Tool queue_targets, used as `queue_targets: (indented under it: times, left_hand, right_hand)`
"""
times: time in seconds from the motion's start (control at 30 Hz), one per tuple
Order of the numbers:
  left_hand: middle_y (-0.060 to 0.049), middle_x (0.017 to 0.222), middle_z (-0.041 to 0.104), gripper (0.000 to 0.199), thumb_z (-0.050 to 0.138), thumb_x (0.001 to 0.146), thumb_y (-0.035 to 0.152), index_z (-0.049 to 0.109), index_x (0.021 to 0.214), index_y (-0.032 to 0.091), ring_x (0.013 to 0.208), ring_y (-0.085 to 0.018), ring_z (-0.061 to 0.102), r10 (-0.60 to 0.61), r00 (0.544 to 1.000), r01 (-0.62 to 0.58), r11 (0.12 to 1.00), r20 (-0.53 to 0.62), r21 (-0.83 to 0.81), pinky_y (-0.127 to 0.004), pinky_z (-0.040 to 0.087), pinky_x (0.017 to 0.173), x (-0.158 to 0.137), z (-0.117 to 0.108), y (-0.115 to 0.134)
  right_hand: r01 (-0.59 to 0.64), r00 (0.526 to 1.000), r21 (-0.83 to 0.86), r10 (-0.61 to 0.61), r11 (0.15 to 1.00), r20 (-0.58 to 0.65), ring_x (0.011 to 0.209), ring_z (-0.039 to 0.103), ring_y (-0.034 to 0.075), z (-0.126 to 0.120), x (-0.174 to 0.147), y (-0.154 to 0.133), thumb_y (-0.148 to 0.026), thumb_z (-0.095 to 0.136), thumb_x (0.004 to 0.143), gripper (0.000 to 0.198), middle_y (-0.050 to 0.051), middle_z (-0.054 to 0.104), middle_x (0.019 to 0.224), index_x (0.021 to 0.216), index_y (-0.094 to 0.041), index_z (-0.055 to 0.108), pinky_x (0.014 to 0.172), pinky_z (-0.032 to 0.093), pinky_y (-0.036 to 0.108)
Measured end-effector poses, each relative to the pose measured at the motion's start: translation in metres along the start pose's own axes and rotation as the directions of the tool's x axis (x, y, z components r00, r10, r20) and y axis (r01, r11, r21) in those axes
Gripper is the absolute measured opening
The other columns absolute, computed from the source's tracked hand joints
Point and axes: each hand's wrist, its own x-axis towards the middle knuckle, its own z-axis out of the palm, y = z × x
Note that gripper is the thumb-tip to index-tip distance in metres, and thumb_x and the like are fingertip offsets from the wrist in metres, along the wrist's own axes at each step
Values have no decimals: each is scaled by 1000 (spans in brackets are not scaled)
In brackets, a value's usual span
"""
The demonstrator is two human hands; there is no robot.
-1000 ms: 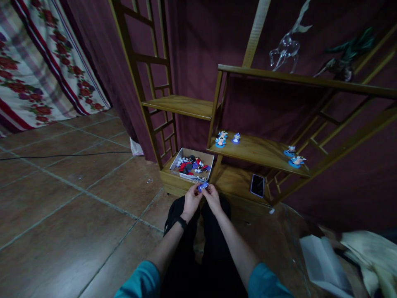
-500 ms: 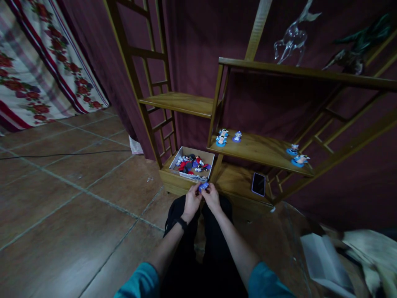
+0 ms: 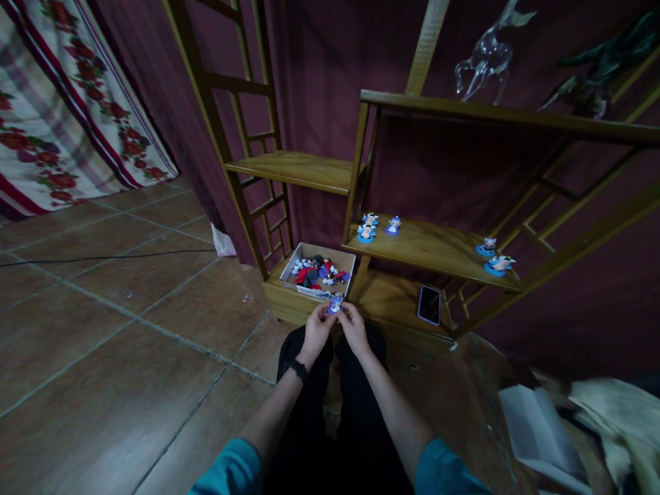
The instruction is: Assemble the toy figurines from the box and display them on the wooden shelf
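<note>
A small purple and white figurine is held upright between both hands, just in front of a cardboard box. My left hand pinches its left side, with a dark band on that wrist. My right hand closes on its right side. The open box stands on the bottom shelf, holding several loose figurines and red, purple and dark pieces. On the middle shelf, a purple figurine stands beside blue-based figurines. Two more figurines are at that shelf's right end.
A phone lies on the bottom shelf to the right. Higher up stands a clear glass animal near a dark green ornament. A white box sits on the floor at right. A black cable crosses the tiles at left.
The figurine has turned in my fingers from lying tilted to upright, showing its white front. Both hands still grip it in nearly the same place.
</note>
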Motion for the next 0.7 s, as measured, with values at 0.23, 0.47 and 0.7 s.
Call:
queue_targets:
  times: [0.23,0.47,0.7]
  left_hand:
    - [-9,90,69,40,67,70,36,64,103,13,81,-20,64,-96,995,99,990,31,-101,-34,51,76,3,0,3]
    - [-7,87,68,44,61,74,43,59,107,14,69,-18,64,-128,990,134,982,54,-132,-33,53,66,4,0,2]
    - [-3,79,64,39,57,77,44,53,102,15,60,-14,62,-116,993,119,988,35,-99,-30,53,60,3,4,5]
  right_hand:
    - [16,1000,132,-17,991,7,89,61,20,-3,0,0,-34,53,79,27,8,57,111,100,-22,66,74,54,33]
    - [33,999,68,-32,997,-10,102,57,21,-4,-1,3,-30,52,80,28,7,58,113,102,-24,68,89,49,36]
    - [20,1000,83,-19,996,-4,100,58,21,-5,-2,-1,-31,52,80,29,7,57,115,103,-24,69,88,50,35]
